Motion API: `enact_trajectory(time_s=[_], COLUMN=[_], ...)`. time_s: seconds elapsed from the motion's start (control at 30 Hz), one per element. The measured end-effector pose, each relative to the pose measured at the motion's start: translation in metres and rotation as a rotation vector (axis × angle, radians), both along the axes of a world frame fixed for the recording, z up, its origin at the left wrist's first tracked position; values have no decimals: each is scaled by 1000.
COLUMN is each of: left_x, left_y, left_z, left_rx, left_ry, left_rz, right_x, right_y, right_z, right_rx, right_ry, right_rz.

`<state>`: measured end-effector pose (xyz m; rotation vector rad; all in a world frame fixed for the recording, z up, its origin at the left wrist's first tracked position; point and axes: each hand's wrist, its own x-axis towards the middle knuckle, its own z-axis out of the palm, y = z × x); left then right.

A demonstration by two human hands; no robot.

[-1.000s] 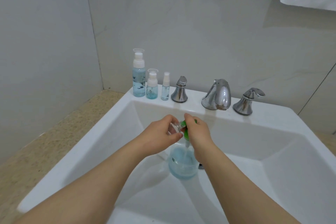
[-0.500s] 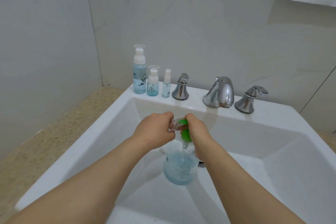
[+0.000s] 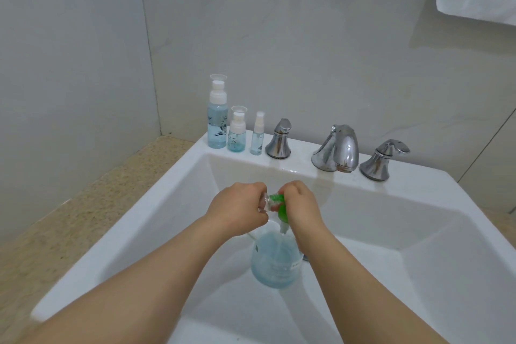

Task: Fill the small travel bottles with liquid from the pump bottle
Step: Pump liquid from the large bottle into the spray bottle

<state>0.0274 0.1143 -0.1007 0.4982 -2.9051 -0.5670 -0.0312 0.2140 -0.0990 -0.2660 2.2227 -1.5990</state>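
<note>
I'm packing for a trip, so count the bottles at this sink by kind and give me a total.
Travel bottles on the sink ledge: 3
Small clear bottle in the left hand: 1
Pump bottle under the right hand: 1
Total: 5

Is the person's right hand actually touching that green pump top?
Touching. The head view shows the right hand curled over the green pump top, fingers against it, no gap.

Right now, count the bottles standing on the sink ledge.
3, in a row left of the tap handle: tall bottle farthest left, medium bottle in the middle, slim spray bottle beside the handle. None looks hidden.
</note>
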Motion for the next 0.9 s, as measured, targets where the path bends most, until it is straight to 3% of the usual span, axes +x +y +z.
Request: enact_trajectory(time_s=[0.2,0.37,0.7,0.9], left_x=[-1,-1,-3,-4], left_y=[2,1,-3,-3], left_z=[4,3,-2,1], left_rx=[61,33,25,102], left_ry=[50,55,10,57], left_rz=[-4,1,-9,15], right_x=[-6,-6,-3,-9], right_y=[1,-4,-3,0], right_z=[11,7,2,10], right_rx=[-57,26,5,-144], right_ry=[-115,-64,-23,-205], right_rz=[15,35,12,-8])
